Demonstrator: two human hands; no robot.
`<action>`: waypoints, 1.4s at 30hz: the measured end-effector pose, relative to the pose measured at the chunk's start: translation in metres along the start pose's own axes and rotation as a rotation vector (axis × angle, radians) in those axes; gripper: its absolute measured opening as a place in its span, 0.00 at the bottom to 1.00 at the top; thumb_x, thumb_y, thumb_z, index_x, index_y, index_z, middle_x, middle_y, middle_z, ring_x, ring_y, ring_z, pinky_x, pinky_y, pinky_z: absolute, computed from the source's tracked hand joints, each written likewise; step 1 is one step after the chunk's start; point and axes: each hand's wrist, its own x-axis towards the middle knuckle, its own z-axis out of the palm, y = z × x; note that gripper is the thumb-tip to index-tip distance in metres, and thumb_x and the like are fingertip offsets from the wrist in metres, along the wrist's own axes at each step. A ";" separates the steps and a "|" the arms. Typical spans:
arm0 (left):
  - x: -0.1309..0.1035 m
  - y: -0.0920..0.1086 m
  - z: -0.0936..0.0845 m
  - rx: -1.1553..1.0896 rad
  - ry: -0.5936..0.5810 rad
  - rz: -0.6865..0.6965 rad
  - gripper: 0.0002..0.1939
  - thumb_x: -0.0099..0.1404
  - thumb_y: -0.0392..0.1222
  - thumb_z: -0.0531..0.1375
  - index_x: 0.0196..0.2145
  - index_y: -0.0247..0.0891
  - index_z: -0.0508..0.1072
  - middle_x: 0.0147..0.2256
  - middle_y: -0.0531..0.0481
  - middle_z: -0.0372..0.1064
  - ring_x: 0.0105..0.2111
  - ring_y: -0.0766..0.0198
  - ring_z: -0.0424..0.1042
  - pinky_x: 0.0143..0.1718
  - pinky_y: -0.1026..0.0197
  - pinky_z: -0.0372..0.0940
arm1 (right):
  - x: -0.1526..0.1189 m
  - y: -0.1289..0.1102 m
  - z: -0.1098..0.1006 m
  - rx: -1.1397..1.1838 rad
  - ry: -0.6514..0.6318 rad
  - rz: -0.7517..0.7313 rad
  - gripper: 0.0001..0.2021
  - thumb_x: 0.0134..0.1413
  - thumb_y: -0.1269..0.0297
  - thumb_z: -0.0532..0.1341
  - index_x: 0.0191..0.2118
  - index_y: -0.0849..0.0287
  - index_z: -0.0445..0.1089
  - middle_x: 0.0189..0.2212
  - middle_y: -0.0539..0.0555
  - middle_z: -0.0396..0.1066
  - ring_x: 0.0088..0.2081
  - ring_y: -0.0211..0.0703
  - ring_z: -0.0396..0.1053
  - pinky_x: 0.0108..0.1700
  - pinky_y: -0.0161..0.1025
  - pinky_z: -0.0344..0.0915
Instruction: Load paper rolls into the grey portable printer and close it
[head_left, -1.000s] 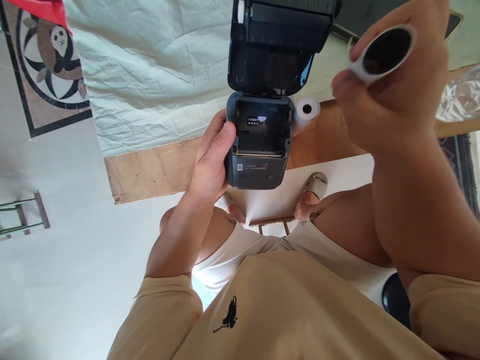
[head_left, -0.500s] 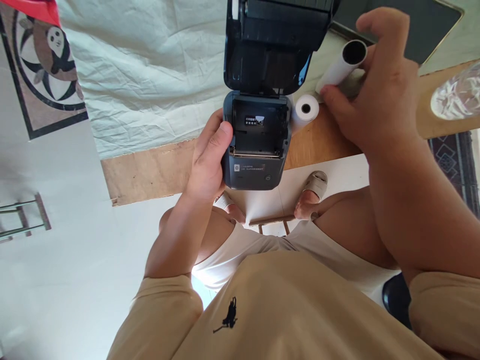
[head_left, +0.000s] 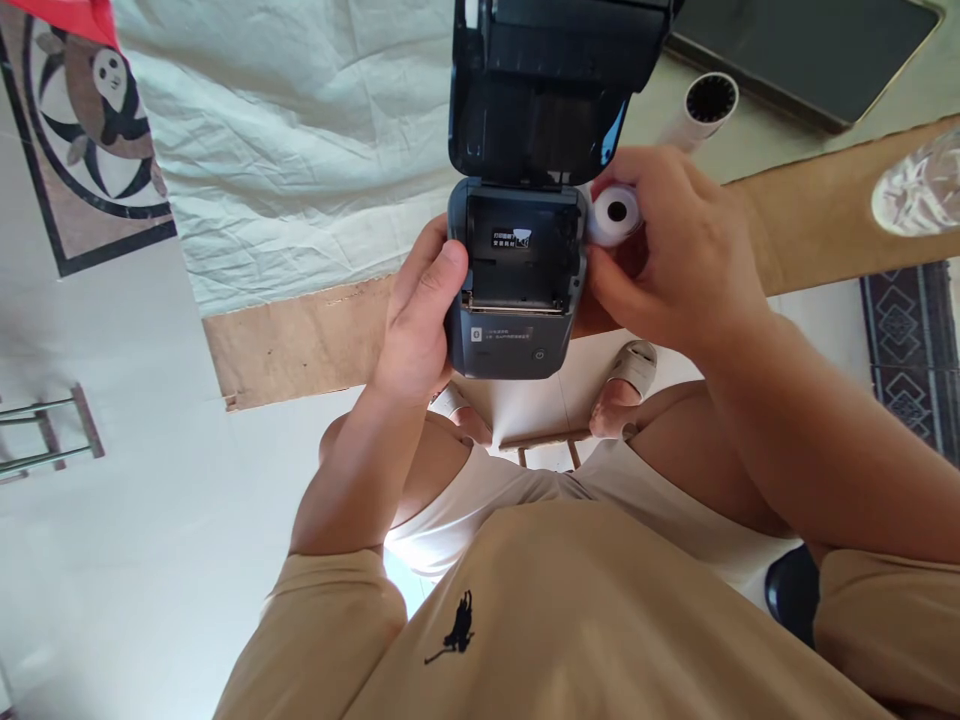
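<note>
My left hand grips the left side of a dark label printer, its thumb along the edge. The printer's lid is swung up, and its paper bay shows bare inside with a small label on the back wall. Close against the printer's right side, my right hand has its fingers closed around a small white paper roll with a dark core. Behind that hand stands a white tube with a dark hollow end, partly hidden by the fingers.
A dark tablet-like slab lies at the back right. A clear plastic vessel stands at the right on the wooden table edge. Pale green cloth covers much of the table. A stool is at the left.
My right hand has left the white tube, moved left and closed around the small paper roll. The tube stands by itself. My left hand and the printer have barely moved.
</note>
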 end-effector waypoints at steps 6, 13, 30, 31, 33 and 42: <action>0.000 -0.001 0.000 -0.008 -0.006 -0.010 0.22 0.67 0.58 0.53 0.49 0.40 0.72 0.48 0.43 0.73 0.50 0.51 0.73 0.54 0.45 0.69 | 0.002 0.003 0.004 0.093 0.001 -0.007 0.15 0.50 0.69 0.57 0.45 0.50 0.61 0.42 0.53 0.67 0.40 0.42 0.69 0.41 0.42 0.66; 0.000 0.000 -0.002 0.037 0.009 -0.021 0.23 0.66 0.61 0.52 0.48 0.44 0.72 0.46 0.45 0.72 0.47 0.53 0.74 0.48 0.50 0.70 | 0.001 0.008 0.004 0.011 0.063 -0.071 0.20 0.37 0.75 0.55 0.41 0.52 0.60 0.36 0.52 0.68 0.37 0.44 0.66 0.39 0.43 0.65; -0.001 -0.002 -0.001 -0.005 0.021 -0.010 0.22 0.66 0.59 0.54 0.47 0.42 0.72 0.46 0.46 0.73 0.47 0.53 0.74 0.48 0.50 0.71 | 0.001 0.007 0.002 0.030 0.064 -0.018 0.11 0.47 0.70 0.57 0.39 0.53 0.65 0.38 0.54 0.64 0.36 0.39 0.64 0.32 0.37 0.60; 0.000 -0.002 -0.001 -0.007 0.019 -0.009 0.21 0.66 0.59 0.54 0.47 0.43 0.72 0.46 0.46 0.73 0.47 0.53 0.74 0.49 0.50 0.71 | 0.001 0.006 0.001 -0.013 0.035 0.010 0.09 0.49 0.67 0.58 0.39 0.53 0.65 0.39 0.55 0.64 0.36 0.40 0.64 0.31 0.37 0.58; 0.000 -0.003 -0.002 -0.024 0.018 -0.003 0.20 0.66 0.59 0.54 0.47 0.44 0.72 0.47 0.47 0.73 0.49 0.52 0.74 0.50 0.49 0.71 | 0.001 0.005 0.000 -0.090 0.015 0.057 0.08 0.52 0.61 0.59 0.39 0.53 0.67 0.39 0.56 0.64 0.34 0.40 0.64 0.29 0.37 0.55; 0.000 -0.004 -0.003 -0.050 0.025 0.022 0.19 0.66 0.57 0.55 0.45 0.42 0.72 0.42 0.49 0.75 0.51 0.51 0.73 0.54 0.49 0.70 | 0.001 0.005 -0.001 0.060 0.044 -0.007 0.16 0.48 0.68 0.59 0.45 0.52 0.62 0.42 0.53 0.68 0.40 0.41 0.66 0.35 0.39 0.63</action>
